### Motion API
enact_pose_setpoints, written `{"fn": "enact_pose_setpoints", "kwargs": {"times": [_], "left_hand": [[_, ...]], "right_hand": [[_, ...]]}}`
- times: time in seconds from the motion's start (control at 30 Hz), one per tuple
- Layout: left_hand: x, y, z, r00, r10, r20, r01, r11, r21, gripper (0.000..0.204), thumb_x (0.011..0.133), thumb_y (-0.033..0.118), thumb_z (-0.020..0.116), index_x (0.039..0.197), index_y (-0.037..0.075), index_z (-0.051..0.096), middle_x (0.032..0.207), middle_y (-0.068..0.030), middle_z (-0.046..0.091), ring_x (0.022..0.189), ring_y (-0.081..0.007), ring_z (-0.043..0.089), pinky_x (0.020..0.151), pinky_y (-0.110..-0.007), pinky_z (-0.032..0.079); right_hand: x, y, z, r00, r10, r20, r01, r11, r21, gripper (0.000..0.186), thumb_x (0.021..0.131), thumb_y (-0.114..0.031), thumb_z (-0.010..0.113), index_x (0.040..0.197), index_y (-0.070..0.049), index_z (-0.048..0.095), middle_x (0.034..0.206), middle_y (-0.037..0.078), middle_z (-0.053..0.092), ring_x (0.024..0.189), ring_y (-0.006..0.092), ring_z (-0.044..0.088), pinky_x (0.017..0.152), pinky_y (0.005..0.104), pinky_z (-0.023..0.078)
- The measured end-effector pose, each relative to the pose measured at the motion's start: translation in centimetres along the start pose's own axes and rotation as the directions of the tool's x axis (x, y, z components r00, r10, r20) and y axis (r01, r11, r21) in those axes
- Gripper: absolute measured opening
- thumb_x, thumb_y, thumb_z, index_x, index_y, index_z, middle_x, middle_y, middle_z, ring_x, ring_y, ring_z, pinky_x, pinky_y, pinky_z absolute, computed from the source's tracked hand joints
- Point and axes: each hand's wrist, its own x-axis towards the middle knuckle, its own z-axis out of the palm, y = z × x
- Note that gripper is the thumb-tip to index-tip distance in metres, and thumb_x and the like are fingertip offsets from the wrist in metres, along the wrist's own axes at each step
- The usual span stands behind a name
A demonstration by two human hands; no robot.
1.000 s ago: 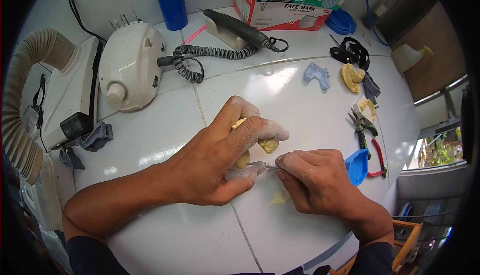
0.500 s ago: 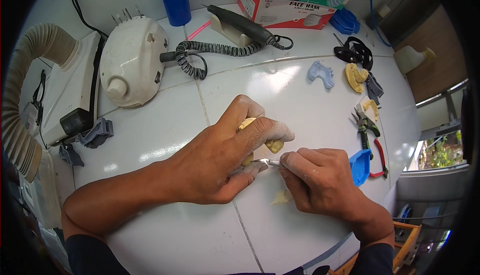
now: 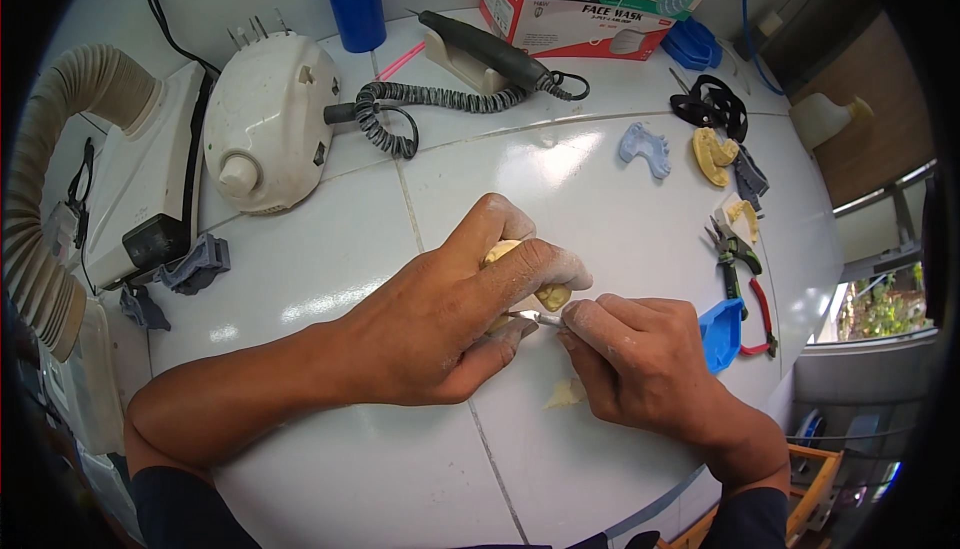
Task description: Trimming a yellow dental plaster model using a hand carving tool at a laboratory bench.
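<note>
My left hand [image 3: 455,299] is closed around a yellow plaster dental model [image 3: 552,296], and its fingers hide most of the piece. White dust coats the fingertips. My right hand [image 3: 640,354] pinches a thin metal carving tool [image 3: 540,318] whose handle is mostly hidden in the fist. The tool's flat silver end reaches left to the model's lower side, near my left thumb. Below, on the white tiled bench [image 3: 380,459], lies a small pile of pale yellow shavings [image 3: 566,393].
At the back left stand a white micromotor unit [image 3: 262,124], a ribbed hose [image 3: 50,149] and a blue cylinder [image 3: 354,4]. A black handpiece [image 3: 485,49] rests before boxes [image 3: 590,4]. To the right are a blue-grey dental cast [image 3: 645,149], a yellow cast [image 3: 712,156], pliers [image 3: 735,249] and a blue tray [image 3: 720,334].
The model in my left hand has tilted slightly, and the tool tip has shifted a little against it. Both hands keep their holds; the whole view has moved slightly.
</note>
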Motion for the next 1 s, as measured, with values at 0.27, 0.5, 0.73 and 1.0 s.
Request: {"fn": "enact_pose_setpoints", "kwargs": {"times": [0.27, 0.5, 0.73, 1.0], "left_hand": [[-0.06, 0.06, 0.25, 1.000, -0.030, -0.005, 0.030, 1.000, 0.006, 0.067, 0.086, 0.005, 0.078, 0.150, 0.013, 0.061, 0.119, -0.0143, 0.047, 0.116, -0.0315, 0.050, 0.093, -0.040, 0.050], [-0.05, 0.01, 0.28, 1.000, -0.015, -0.007, 0.015, 1.000, 0.001, 0.066, 0.086, 0.006, 0.078, 0.150, 0.013, 0.061, 0.119, -0.0142, 0.046, 0.117, -0.0316, 0.050, 0.094, -0.041, 0.050], [-0.12, -0.08, 0.20, 1.000, -0.003, 0.008, 0.003, 1.000, 0.013, 0.068, 0.085, 0.002, 0.078, 0.149, 0.013, 0.063, 0.119, -0.0146, 0.047, 0.116, -0.0318, 0.050, 0.097, -0.041, 0.050], [-0.06, 0.33, 0.06, 0.999, -0.027, 0.028, 0.026, 0.999, 0.022, 0.066, 0.083, -0.002, 0.076, 0.147, 0.013, 0.065, 0.122, -0.0162, 0.048, 0.120, -0.0345, 0.054, 0.100, -0.042, 0.052]], "right_hand": [[-0.05, 0.42, -0.32, 1.000, 0.000, 0.011, 0.000, 0.998, 0.059, 0.014, 0.088, -0.008, 0.080, 0.094, -0.009, 0.067, 0.069, 0.004, 0.062, 0.053, 0.0250, 0.063, 0.048, 0.0393, 0.046], [-0.07, 0.48, -0.47, 1.000, -0.012, 0.029, 0.010, 0.999, 0.049, 0.014, 0.087, -0.008, 0.080, 0.093, -0.010, 0.067, 0.068, 0.004, 0.063, 0.052, 0.0243, 0.062, 0.048, 0.0387, 0.046], [-0.01, 0.29, -0.17, 1.000, -0.008, -0.015, 0.009, 1.000, 0.022, 0.015, 0.087, -0.009, 0.081, 0.093, -0.011, 0.067, 0.068, 0.003, 0.061, 0.051, 0.0244, 0.061, 0.047, 0.0388, 0.045], [-0.06, 0.15, 0.00, 1.000, -0.011, -0.029, 0.010, 0.999, -0.031, 0.016, 0.088, -0.011, 0.083, 0.095, -0.012, 0.069, 0.070, 0.002, 0.059, 0.052, 0.0233, 0.060, 0.048, 0.0387, 0.045]]}}
